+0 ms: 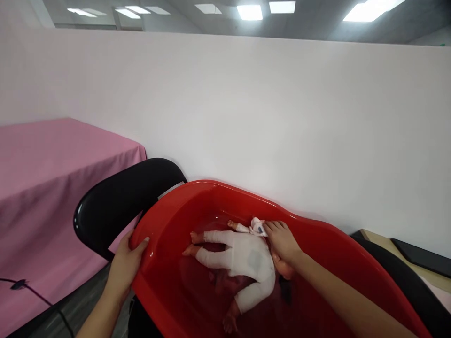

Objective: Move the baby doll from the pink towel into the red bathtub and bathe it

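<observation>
Lying along tub (327,241), doll (252,256), feet (197,238) leftward

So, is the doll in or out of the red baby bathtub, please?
In: the doll lies within the red baby bathtub, its walls rising around it.

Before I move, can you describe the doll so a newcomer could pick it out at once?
Below the plain white wall, find the large red bathtub, its left end gripped by the left hand. Inside, the doll lies with its feet toward that end and its head beside the right hand. Its white body with bare feet dwarfs the small printed cloth at its shoulder.
</observation>
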Demonstrator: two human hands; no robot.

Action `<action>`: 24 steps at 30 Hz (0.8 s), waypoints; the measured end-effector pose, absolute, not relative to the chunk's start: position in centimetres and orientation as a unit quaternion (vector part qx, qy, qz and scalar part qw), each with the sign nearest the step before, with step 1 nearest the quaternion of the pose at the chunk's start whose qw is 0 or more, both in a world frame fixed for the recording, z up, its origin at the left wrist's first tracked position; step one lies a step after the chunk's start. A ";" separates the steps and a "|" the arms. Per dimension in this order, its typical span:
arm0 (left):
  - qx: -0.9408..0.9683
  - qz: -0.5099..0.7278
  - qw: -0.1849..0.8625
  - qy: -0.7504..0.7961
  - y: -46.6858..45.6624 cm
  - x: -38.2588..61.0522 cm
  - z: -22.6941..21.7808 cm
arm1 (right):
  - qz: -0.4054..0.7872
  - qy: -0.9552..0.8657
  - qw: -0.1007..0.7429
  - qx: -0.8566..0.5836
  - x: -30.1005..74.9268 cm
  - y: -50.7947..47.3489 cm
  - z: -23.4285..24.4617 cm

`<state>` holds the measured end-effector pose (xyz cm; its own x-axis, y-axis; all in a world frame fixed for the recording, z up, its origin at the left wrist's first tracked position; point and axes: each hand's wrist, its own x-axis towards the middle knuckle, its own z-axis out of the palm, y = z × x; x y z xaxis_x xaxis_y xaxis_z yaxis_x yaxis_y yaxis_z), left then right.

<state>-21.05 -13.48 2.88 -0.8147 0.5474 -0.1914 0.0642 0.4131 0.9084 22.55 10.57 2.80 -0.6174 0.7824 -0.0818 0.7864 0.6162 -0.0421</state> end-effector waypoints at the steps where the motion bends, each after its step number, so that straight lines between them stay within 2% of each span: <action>1: 0.184 0.507 0.237 0.808 -13.5 -21.0 2.9 | -0.028 0.903 0.051 0.425 23.3 10.0 2.5; 5: 0.183 0.507 0.242 0.807 -13.5 -21.2 2.8 | -0.061 0.914 0.093 0.390 19.7 6.9 -0.2; 11: 0.180 0.490 0.230 0.821 -13.5 -21.8 1.8 | -0.137 0.926 0.044 0.349 5.9 2.7 -2.5; 14: 0.193 0.488 0.225 0.821 -13.6 -22.0 1.5 | -0.178 0.917 0.008 0.356 2.7 1.4 -2.6; 18: 0.189 0.491 0.233 0.818 -13.7 -22.0 1.5 | -0.175 0.895 -0.015 0.410 5.5 4.7 -1.8; 24: 0.198 0.511 0.240 0.801 -13.8 -22.1 1.0 | -0.066 0.830 0.032 0.553 15.9 14.1 1.2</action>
<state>-22.06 -13.77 1.02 -0.8058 0.5634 -0.1825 0.0714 0.3983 0.9144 15.91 14.06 1.15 -0.3875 0.9133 -0.1252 0.9217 0.3809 -0.0737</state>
